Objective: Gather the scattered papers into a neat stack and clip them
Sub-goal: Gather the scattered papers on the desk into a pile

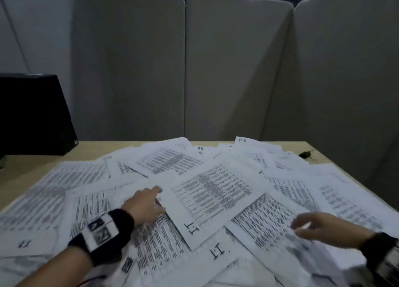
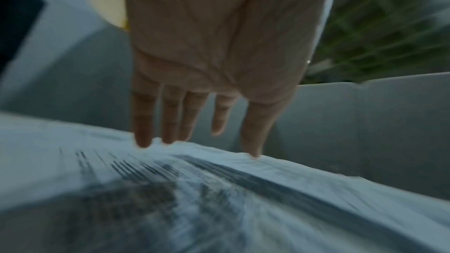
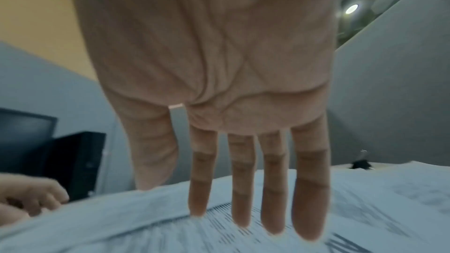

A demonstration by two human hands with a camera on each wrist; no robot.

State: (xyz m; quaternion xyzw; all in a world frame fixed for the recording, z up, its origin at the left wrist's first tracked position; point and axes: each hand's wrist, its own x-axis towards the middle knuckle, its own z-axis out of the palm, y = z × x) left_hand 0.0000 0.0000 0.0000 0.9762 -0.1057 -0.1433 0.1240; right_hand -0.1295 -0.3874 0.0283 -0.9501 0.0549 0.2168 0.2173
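Papers [image 1: 213,191] strewn over whole desk [image 1: 32,174], overlapping, no stack yet. Left hand [image 1: 144,202] flat, fingers [image 2: 143,122] straight, tips pressing a sheet near centre. Right hand [image 1: 319,226] spread, hovering low over sheets at right, pinching nothing. Black clip [image 1: 306,154] at far right edge, untouched. Thin, floppy, slick on each other; best raked inward with flat palms, then taken by edges.

Work surface: light wooden desk [image 1: 218,143].
Overlapping printed papers [image 1: 211,191] cover most of it; a small dark clip-like object [image 1: 306,154] lies near the far right edge.
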